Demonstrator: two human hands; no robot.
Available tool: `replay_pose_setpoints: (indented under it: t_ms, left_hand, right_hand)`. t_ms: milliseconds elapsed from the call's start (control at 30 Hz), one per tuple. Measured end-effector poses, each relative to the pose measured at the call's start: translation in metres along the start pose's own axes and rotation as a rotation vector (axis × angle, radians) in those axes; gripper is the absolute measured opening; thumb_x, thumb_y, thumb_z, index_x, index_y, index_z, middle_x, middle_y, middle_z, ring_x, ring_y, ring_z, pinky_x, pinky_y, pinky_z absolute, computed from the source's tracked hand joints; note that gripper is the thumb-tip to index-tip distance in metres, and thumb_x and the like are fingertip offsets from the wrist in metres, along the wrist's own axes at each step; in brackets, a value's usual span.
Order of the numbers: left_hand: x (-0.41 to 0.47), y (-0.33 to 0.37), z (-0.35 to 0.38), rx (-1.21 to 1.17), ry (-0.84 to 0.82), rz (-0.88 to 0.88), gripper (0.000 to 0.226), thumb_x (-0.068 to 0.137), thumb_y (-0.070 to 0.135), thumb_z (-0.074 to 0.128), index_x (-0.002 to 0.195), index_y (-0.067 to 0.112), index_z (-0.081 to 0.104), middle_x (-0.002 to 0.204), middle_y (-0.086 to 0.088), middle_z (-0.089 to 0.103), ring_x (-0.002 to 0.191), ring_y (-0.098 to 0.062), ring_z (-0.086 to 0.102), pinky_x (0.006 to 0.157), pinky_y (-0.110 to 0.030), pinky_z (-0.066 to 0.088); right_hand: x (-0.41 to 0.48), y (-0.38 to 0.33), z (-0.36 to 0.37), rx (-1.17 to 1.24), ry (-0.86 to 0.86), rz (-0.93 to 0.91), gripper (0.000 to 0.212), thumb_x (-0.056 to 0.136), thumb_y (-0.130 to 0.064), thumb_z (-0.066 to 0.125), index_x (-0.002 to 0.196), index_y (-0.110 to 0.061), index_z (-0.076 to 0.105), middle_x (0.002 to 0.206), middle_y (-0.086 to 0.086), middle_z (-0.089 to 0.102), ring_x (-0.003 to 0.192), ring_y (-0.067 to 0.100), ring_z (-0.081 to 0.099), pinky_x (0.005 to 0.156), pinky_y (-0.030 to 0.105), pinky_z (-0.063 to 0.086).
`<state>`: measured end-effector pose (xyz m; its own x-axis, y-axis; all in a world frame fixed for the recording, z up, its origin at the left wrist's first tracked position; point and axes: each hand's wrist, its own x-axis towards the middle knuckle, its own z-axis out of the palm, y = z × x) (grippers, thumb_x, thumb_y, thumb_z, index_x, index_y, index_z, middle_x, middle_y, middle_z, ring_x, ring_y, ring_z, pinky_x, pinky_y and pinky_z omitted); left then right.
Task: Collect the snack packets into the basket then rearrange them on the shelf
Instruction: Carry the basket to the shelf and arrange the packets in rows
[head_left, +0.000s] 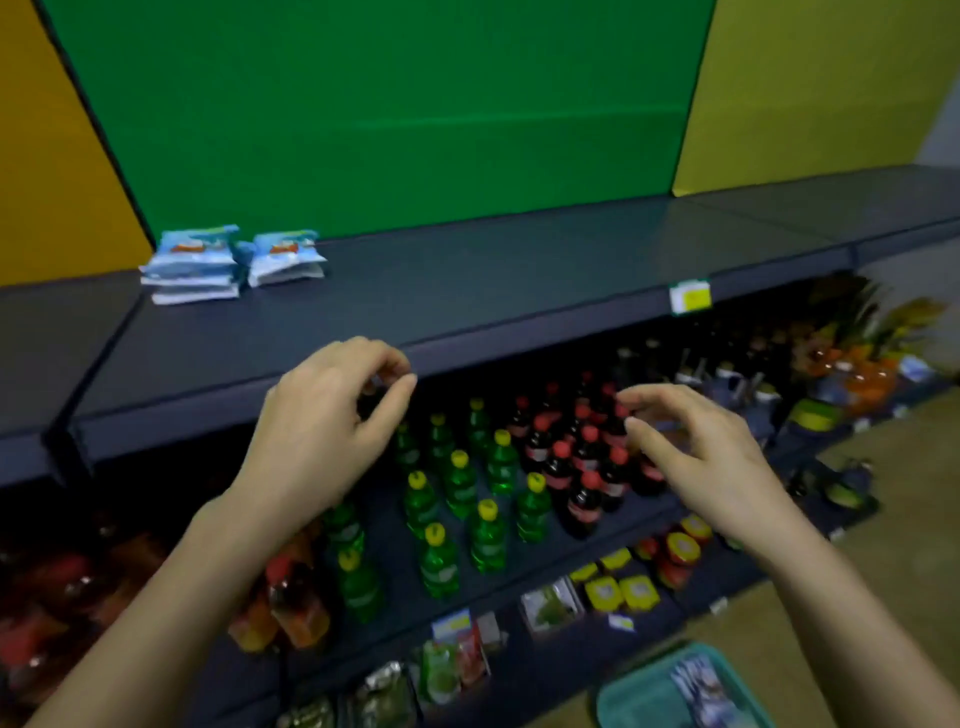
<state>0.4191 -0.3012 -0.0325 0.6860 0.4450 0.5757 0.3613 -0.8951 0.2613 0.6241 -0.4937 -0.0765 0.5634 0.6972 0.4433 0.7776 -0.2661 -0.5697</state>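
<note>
I see the flat dark grey top shelf board (519, 270) bare across its middle and right, open to reach from the front. Two stacks of blue-and-white snack packets (192, 265) fill its left rear corner, close to the green back panel (363, 104). A small white-and-yellow price tag (690, 297) sits on the front lip. Below, upright green and dark plastic bottles (460, 483) crowd the lower shelf.

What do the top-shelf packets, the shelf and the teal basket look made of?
Snack packets: thin plastic film, slightly glossy, crimped edges. Shelf: probably painted metal, matte dark grey, thin folded front lip. Basket: likely moulded plastic, smooth teal rim; blur leaves it open.
</note>
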Motion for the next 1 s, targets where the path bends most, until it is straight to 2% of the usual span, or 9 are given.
replay_pose_setpoints:
  t_ms: [167,233,367,467,567,700,800,867,1000]
  left_hand:
    - [-0.061,0.074,0.063,-0.062,-0.083,-0.077,0.030,0.083,0.043,0.042,0.086,0.021,0.062,0.079,0.009,0.062,0.075,-0.014,0.061,0.067,-0.031,0.050]
    - [-0.085,0.099,0.089,-0.065,-0.139,-0.108,0.024,0.084,0.039,0.046,0.085,0.022,0.062,0.077,0.011,0.061,0.072,-0.013,0.060,0.062,-0.030,0.049]
    - [-0.124,0.133,0.135,-0.025,-0.234,-0.140,0.011,0.087,0.029,0.058,0.085,0.020,0.064,0.077,0.007,0.065,0.071,-0.019,0.064,0.052,-0.027,0.042]
    - [-0.148,0.150,0.168,-0.019,-0.336,-0.214,0.009,0.089,0.026,0.057,0.085,0.019,0.063,0.081,0.003,0.068,0.075,-0.024,0.065,0.048,-0.027,0.031]
    - [-0.169,0.164,0.201,-0.017,-0.453,-0.232,0.008,0.086,0.023,0.059,0.081,0.018,0.062,0.082,-0.003,0.069,0.077,-0.031,0.065,0.053,-0.027,0.030]
    - [-0.188,0.183,0.244,-0.058,-0.545,-0.241,0.011,0.087,0.021,0.056,0.082,0.017,0.065,0.085,-0.005,0.070,0.080,-0.032,0.066,0.047,-0.027,0.025]
    - [-0.196,0.196,0.285,-0.050,-0.635,-0.255,0.023,0.090,0.028,0.044,0.091,0.019,0.064,0.096,-0.004,0.070,0.089,-0.028,0.065,0.059,-0.031,0.039]
    - [-0.198,0.208,0.310,-0.038,-0.694,-0.300,0.022,0.092,0.027,0.043,0.093,0.018,0.063,0.100,-0.005,0.069,0.093,-0.029,0.064,0.065,-0.033,0.042]
    - [-0.204,0.240,0.363,0.057,-0.806,-0.373,0.025,0.096,0.027,0.038,0.102,0.014,0.059,0.106,-0.008,0.065,0.098,-0.031,0.062,0.066,-0.033,0.038]
  right_hand:
    - [-0.100,0.089,-0.037,-0.030,-0.069,0.141,0.021,0.084,-0.007,0.064,0.105,-0.011,0.065,0.095,-0.001,0.063,0.089,0.018,0.062,0.078,0.024,0.048]
    - [-0.133,0.120,-0.045,-0.049,-0.115,0.197,0.022,0.083,-0.005,0.065,0.104,-0.011,0.066,0.095,0.000,0.063,0.087,0.021,0.063,0.078,0.031,0.052]
    - [-0.178,0.167,-0.055,-0.074,-0.194,0.333,0.026,0.081,-0.001,0.063,0.106,-0.008,0.066,0.097,0.006,0.064,0.090,0.024,0.063,0.083,0.039,0.051]
    - [-0.203,0.198,-0.054,-0.072,-0.239,0.439,0.026,0.081,-0.001,0.062,0.106,-0.008,0.066,0.104,0.010,0.067,0.094,0.028,0.064,0.084,0.039,0.050]
    - [-0.225,0.229,-0.047,-0.071,-0.290,0.526,0.026,0.082,-0.001,0.060,0.106,-0.009,0.066,0.109,0.008,0.067,0.096,0.028,0.065,0.084,0.037,0.049]
    - [-0.249,0.264,-0.043,-0.058,-0.331,0.600,0.029,0.081,0.002,0.059,0.108,-0.008,0.065,0.112,0.007,0.065,0.093,0.025,0.064,0.082,0.032,0.048]
    - [-0.259,0.296,-0.043,-0.055,-0.382,0.618,0.030,0.082,0.001,0.058,0.109,-0.009,0.065,0.113,0.005,0.063,0.089,0.020,0.062,0.078,0.024,0.045]
    - [-0.264,0.320,-0.044,-0.059,-0.399,0.657,0.029,0.081,0.000,0.058,0.108,-0.009,0.065,0.112,0.008,0.064,0.092,0.023,0.063,0.082,0.028,0.048]
    - [-0.264,0.378,-0.047,-0.119,-0.509,0.703,0.030,0.083,-0.006,0.056,0.111,-0.015,0.062,0.116,0.008,0.063,0.099,0.027,0.063,0.087,0.038,0.051]
